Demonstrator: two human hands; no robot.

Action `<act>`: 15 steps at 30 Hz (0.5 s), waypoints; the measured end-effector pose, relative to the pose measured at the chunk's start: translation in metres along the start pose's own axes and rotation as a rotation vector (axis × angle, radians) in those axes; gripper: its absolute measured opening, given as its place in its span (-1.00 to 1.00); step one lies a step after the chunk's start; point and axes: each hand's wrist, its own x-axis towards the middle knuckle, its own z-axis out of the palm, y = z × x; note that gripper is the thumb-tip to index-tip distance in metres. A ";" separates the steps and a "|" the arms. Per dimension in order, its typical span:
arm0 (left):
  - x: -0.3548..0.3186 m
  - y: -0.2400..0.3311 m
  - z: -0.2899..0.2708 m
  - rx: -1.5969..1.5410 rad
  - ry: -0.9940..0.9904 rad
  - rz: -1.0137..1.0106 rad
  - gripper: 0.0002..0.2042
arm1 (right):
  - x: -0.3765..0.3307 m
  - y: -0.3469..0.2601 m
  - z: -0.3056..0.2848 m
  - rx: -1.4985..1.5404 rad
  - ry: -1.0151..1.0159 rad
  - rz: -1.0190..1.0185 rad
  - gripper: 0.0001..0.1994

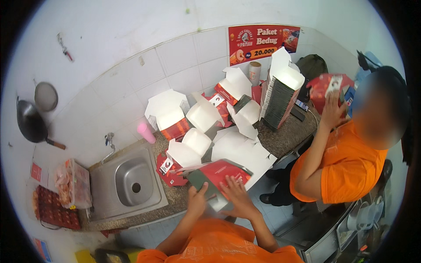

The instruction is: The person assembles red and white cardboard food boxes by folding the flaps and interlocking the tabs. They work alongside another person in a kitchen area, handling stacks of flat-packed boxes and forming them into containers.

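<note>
A partly folded takeaway box (225, 174), red and dark green outside, is in front of me at the counter's front edge. My left hand (197, 200) grips its dark left side, thumb on top and the other fingers hidden behind. On the red panel lies my right hand (238, 197), its fingers spread and stretched out. Just beyond are flat white box blanks (245, 153) and an opened white box (191, 147). More formed boxes (204, 113) are heaped behind them, beside a tall stack of nested boxes (280, 98).
A steel sink (158, 186) is set into the counter at left, by a pink cup (146, 132). A clear container (79, 184) stands at far left. On the right a co-worker in an orange shirt (351, 162) holds a red box (326, 90). A phone (301, 105) lies nearby.
</note>
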 end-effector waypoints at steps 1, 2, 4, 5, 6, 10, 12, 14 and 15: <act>-0.004 0.011 0.003 0.012 -0.011 -0.006 -0.75 | -0.003 0.006 0.000 -0.029 0.011 0.009 -0.36; -0.005 0.012 0.002 0.030 -0.054 0.022 -0.79 | -0.006 0.014 0.005 -0.047 0.045 0.005 -0.36; -0.003 0.009 0.004 -0.105 -0.062 0.024 -0.81 | -0.012 0.022 0.025 0.085 0.150 0.026 -0.40; 0.000 0.007 0.007 -0.174 -0.069 0.021 -0.82 | -0.018 0.017 0.036 0.408 0.123 0.194 -0.42; 0.004 0.006 0.009 -0.217 -0.070 0.020 -0.82 | -0.024 0.008 0.048 0.735 0.102 0.360 -0.45; 0.007 0.018 0.020 -0.305 -0.093 0.038 -0.82 | -0.003 -0.023 0.016 0.710 0.254 0.352 -0.51; 0.006 0.015 0.017 -0.276 -0.066 0.075 -0.81 | 0.001 -0.020 0.009 0.427 0.338 0.067 -0.50; 0.010 0.007 0.019 -0.257 0.013 0.141 -0.81 | 0.007 -0.003 0.006 0.156 0.247 -0.144 -0.48; 0.009 0.003 0.021 -0.248 0.049 0.171 -0.81 | 0.007 0.004 0.003 0.017 0.193 -0.240 -0.47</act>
